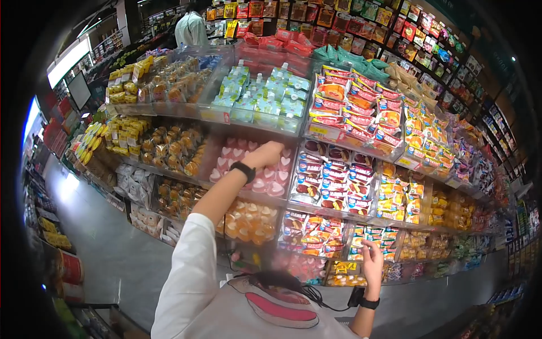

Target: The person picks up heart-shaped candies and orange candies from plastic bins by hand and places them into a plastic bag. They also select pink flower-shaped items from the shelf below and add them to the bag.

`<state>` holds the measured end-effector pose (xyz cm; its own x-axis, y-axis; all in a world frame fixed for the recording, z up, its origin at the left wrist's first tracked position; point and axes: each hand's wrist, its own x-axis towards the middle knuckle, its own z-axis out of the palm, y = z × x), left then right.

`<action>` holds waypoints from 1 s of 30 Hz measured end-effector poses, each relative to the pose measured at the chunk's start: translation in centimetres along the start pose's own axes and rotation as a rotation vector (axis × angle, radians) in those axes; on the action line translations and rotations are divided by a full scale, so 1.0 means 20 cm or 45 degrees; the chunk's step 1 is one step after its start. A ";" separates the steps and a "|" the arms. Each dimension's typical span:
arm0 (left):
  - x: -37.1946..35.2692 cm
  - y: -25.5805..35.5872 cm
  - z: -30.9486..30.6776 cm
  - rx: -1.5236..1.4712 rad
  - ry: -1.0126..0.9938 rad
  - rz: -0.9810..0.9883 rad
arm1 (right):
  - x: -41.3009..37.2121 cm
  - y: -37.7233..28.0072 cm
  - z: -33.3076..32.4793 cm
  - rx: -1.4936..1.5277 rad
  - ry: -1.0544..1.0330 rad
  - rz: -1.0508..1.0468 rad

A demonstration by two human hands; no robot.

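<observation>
My left hand (270,153) reaches across the bin of pink packs with pale hearts (271,183), near its back right side. Its fingers curl downward and look closed; whatever is between them is hidden. A black band circles that wrist. Lower on the right, my right hand (371,261) is raised with loosely bent fingers apart and nothing visible in it. It hovers in front of the lower bin of colourful snack packets (389,237). A black device (355,296) with a cable sits by the right wrist, next to another black band.
Blue-green spouted pouches (265,93) fill the bin above. Red-and-white snack packets (355,107) and dark-cake packets (333,175) lie to the right. Orange heart packs (251,220) are below. A person in a pale top (191,29) stands at the back left. Grey floor (118,248) shows at left.
</observation>
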<state>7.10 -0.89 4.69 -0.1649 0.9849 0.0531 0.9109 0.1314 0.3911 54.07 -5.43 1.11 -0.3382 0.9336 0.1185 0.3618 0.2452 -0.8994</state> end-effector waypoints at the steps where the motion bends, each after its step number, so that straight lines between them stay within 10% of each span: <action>1: 0.07 -0.03 0.07 0.109 -0.010 -0.009 | -0.05 0.01 -0.08 0.000 0.038 0.007; 11: 0.21 0.02 0.33 0.354 -0.233 -0.206 | -0.67 0.35 -0.63 -0.346 0.375 0.419; 19: 0.23 0.02 0.47 0.484 0.078 -0.191 | -0.87 0.46 -0.61 -0.357 0.409 0.667; 22: 0.37 -0.13 0.48 0.281 -0.299 -0.064 | -0.85 0.48 -0.56 -0.378 0.344 0.560; 27: 0.00 -0.04 0.14 -0.274 0.488 0.001 | -0.77 0.61 -0.51 -0.373 0.246 0.582; 30: -0.43 0.03 0.06 -0.355 0.442 0.221 | -0.71 0.73 -0.47 -0.343 0.121 0.584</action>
<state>9.53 -9.25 3.36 -0.1792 0.8874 0.4248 0.8076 -0.1138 0.5786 72.35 -12.63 -9.62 -0.0172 0.9771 -0.2122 0.6681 -0.1466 -0.7294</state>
